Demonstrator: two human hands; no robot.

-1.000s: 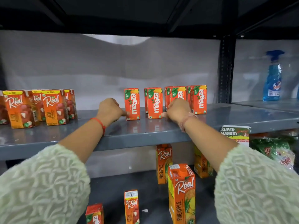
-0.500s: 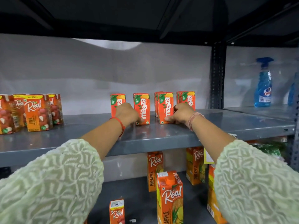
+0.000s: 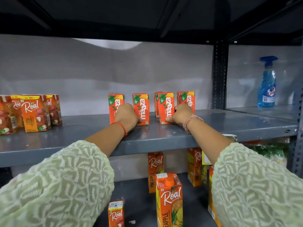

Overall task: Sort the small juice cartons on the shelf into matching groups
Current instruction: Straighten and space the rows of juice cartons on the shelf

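Observation:
Several small orange Maaza cartons stand in a row on the grey upper shelf (image 3: 164, 136). My left hand (image 3: 127, 116) is curled over the lower front of the leftmost Maaza carton (image 3: 114, 100), its fingertips against the second Maaza carton (image 3: 141, 105). My right hand (image 3: 181, 113) grips the third Maaza carton (image 3: 165, 106), thumb on its lower front, and covers part of the rightmost Maaza carton (image 3: 186, 97). A cluster of Real litchi cartons (image 3: 32, 112) stands at the shelf's left end.
A blue spray bottle (image 3: 267, 84) stands on the neighbouring shelf beyond the black upright post (image 3: 219, 76). On the lower shelf are tall Real pineapple cartons (image 3: 169, 199), a small Real carton (image 3: 115, 213) and green packets (image 3: 270, 151).
My left hand slid right from beside the leftmost Maaza carton onto its front. My right hand closed on the third carton. My view shifted, so the row sits further left.

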